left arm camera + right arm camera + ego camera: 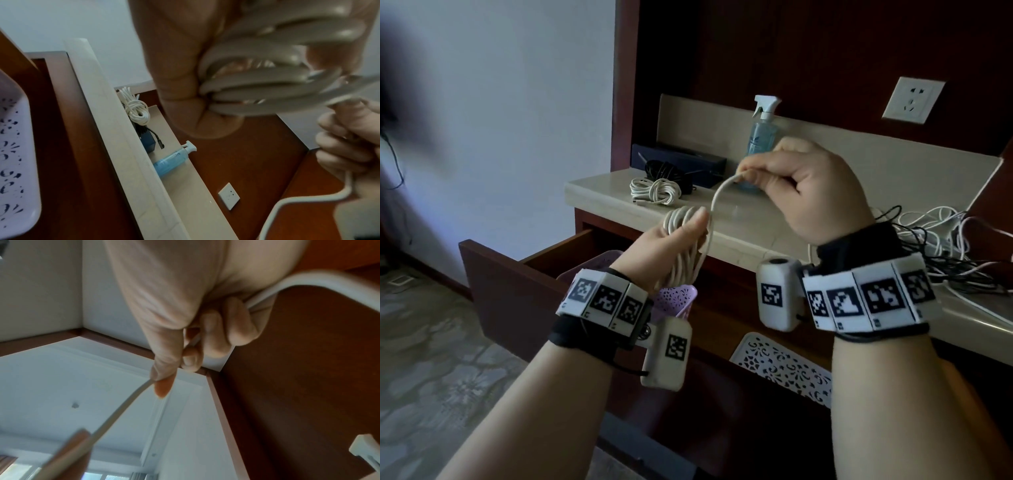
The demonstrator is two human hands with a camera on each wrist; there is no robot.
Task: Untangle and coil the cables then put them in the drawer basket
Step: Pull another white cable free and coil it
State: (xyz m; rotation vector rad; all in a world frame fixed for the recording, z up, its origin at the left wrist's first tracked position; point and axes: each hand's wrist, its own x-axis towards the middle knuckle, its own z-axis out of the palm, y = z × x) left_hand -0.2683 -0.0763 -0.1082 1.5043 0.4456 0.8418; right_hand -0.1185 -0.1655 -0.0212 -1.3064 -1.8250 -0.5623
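My left hand (674, 240) grips a coil of white cable (683, 253) (267, 87), several loops held between thumb and fingers above the open drawer. The cable's free strand (717, 198) runs up to my right hand (784, 178), which pinches it between thumb and forefinger (162, 381). The strand (308, 280) passes on through the curled fingers. A lilac basket (674, 301) sits in the drawer under my left wrist. A coiled white cable (654, 192) and a black one (664, 171) lie on the counter's left end. A tangle of white and black cables (941, 236) lies at the right.
The wooden drawer (517, 274) stands pulled out below the beige counter (599, 192). A white patterned basket (784, 366) is lower, between my arms. A blue spray bottle (763, 130), a dark box (688, 161) and a wall socket (912, 99) are at the back.
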